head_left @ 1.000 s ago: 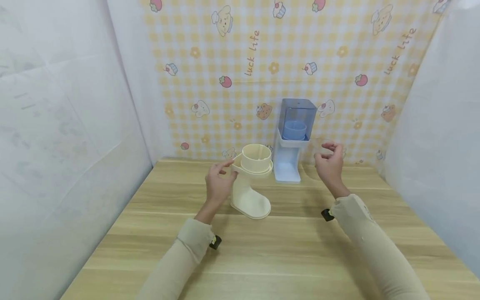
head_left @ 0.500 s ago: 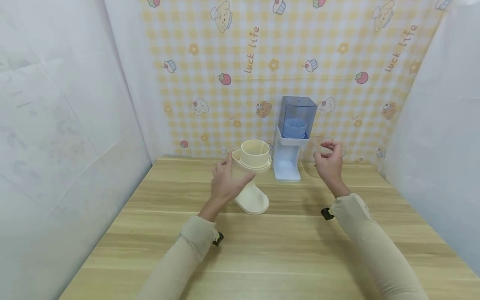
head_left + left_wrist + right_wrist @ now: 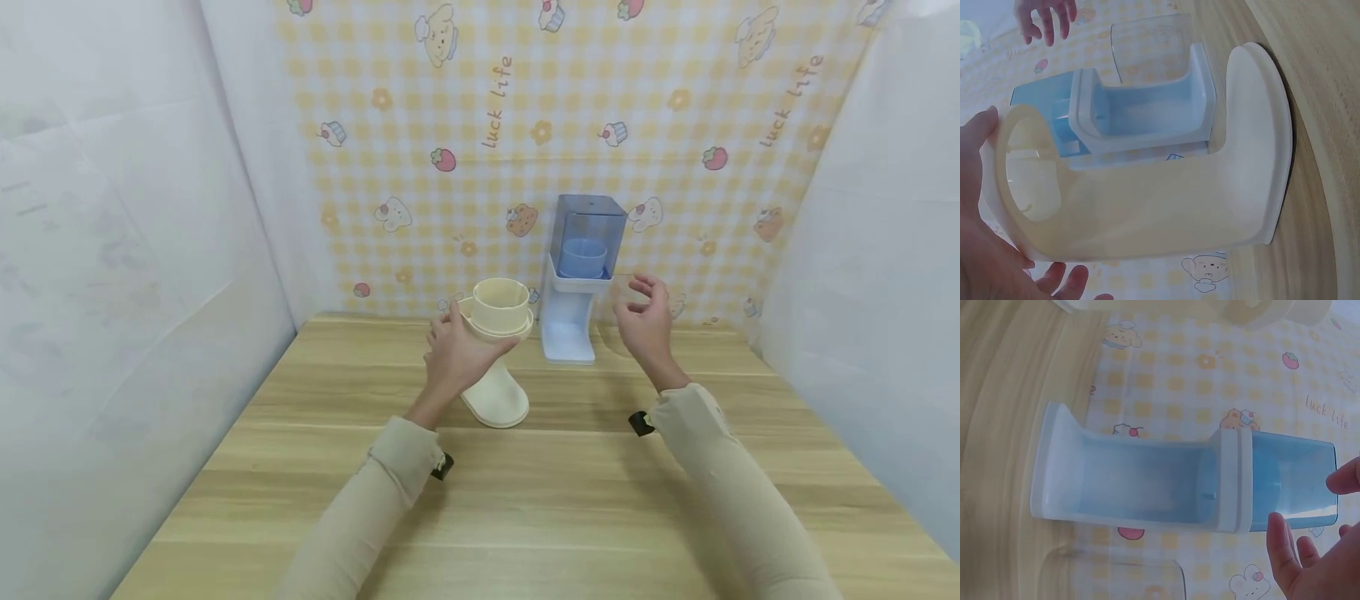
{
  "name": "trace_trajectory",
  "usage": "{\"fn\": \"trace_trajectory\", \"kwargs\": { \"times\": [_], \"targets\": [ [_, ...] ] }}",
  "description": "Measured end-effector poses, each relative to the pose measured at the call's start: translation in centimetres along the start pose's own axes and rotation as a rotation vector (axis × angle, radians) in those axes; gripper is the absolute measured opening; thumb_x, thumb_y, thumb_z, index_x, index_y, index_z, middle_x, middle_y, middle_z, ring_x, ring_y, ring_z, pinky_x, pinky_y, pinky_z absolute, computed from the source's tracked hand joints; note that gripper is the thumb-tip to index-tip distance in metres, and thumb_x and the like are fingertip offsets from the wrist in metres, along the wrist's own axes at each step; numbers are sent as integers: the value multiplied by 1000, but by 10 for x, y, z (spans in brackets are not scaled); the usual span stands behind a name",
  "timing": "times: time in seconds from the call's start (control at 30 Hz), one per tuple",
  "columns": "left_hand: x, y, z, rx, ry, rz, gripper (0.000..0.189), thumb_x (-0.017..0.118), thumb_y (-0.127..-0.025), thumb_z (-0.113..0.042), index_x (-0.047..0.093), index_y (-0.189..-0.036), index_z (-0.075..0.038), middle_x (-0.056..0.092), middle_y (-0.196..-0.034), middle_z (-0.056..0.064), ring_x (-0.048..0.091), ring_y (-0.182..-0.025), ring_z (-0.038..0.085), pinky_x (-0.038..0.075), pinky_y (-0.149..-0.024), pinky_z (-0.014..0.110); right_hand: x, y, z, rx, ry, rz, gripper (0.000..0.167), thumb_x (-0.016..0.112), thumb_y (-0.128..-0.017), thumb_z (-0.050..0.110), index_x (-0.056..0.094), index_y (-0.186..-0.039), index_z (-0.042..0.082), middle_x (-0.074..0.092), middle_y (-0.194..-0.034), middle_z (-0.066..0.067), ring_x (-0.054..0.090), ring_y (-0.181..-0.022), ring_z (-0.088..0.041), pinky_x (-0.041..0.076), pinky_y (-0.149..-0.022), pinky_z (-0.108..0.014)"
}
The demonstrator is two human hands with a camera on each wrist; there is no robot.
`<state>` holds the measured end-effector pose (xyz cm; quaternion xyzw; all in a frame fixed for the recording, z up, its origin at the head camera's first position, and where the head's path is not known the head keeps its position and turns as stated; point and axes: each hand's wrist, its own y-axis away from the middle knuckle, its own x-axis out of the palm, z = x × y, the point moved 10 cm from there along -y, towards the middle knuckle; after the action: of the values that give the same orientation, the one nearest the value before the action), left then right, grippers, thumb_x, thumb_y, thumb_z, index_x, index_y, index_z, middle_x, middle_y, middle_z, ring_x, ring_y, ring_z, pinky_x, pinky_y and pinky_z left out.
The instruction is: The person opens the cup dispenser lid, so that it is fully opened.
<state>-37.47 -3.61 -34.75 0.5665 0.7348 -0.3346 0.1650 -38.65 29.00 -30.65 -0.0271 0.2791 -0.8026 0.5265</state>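
Observation:
A cream dispenser stand [image 3: 497,400] with a rounded foot and a round collar [image 3: 501,310] on top stands left of the middle. My left hand [image 3: 457,358] grips its upper part from behind, thumb on one side and fingers round the other; the left wrist view shows the fingertips [image 3: 1071,282] coming past its edge. My right hand [image 3: 648,329], fingers loosely bent and holding nothing, hovers to the right of a white and pale blue dispenser [image 3: 567,342]. That dispenser's see-through blue cover [image 3: 1297,478] lies close to my right fingertips in the right wrist view.
Beside the pale blue dispenser stands a clear plastic cover [image 3: 1150,47], close to the back wall. A yellow checked cloth [image 3: 420,183] hangs behind the wooden table [image 3: 510,517]. White sheets [image 3: 150,275] close off both sides.
My left hand has gone from pinching the left rim of the cream stand to gripping it round its upper part. The stand has turned slightly. My right hand has barely moved.

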Motion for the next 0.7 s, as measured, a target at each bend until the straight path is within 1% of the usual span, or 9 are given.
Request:
{"fn": "trace_trajectory", "kwargs": {
  "times": [0.17, 0.27, 0.4, 0.5, 0.57, 0.7],
  "targets": [
    [1, -3, 0, 16, 27, 19, 127, 73, -64, -78, 16, -159, -16, 37, -143, 22, 40, -127, 42, 44, -93, 61, 6, -6, 6, -24, -27, -2, 55, 55, -89, 2, 45, -143, 11, 50, -137, -14, 59, -103, -31, 52, -84, -28],
    [2, -6, -2, 45, 36, 19, 122, 73, -68, -75, 18, -158, -13, 42, -141, 21, 45, -124, 40, 48, -91, 58, 7, -8, 10, -39, -34, -7, 54, 56, -90, 4, 46, -143, 12, 50, -136, -15, 60, -104, -32, 52, -85, -29],
    [1, -11, -3, 102, 62, -14, 107, 76, -71, -68, 33, -151, -12, 53, -130, 13, 54, -116, 32, 52, -85, 50, 7, -9, 13, -38, -21, -5, 51, 59, -93, 10, 46, -142, 12, 50, -136, -15, 60, -105, -33, 53, -83, -29],
    [-1, -15, -4, 134, 80, -39, 95, 78, -72, -65, 42, -143, -14, 57, -123, 7, 57, -110, 27, 53, -81, 45, 6, -9, 14, -31, -13, -8, 51, 60, -94, 14, 45, -142, 12, 51, -135, -14, 61, -104, -33, 53, -80, -26],
    [-2, -18, -4, 146, 79, -47, 93, 77, -72, -65, 44, -142, -14, 57, -127, 6, 58, -111, 27, 54, -82, 45, 5, -9, 14, -27, -9, -7, 51, 61, -94, 17, 45, -142, 12, 51, -136, -15, 61, -104, -33, 52, -77, -25],
    [-1, -21, -3, 143, 70, -34, 99, 74, -75, -67, 40, -150, -11, 49, -145, 8, 52, -126, 32, 49, -95, 50, 4, -9, 14, -14, -11, 5, 52, 61, -94, 19, 44, -143, 13, 50, -138, -15, 60, -104, -32, 52, -74, -23]
  ]
}}
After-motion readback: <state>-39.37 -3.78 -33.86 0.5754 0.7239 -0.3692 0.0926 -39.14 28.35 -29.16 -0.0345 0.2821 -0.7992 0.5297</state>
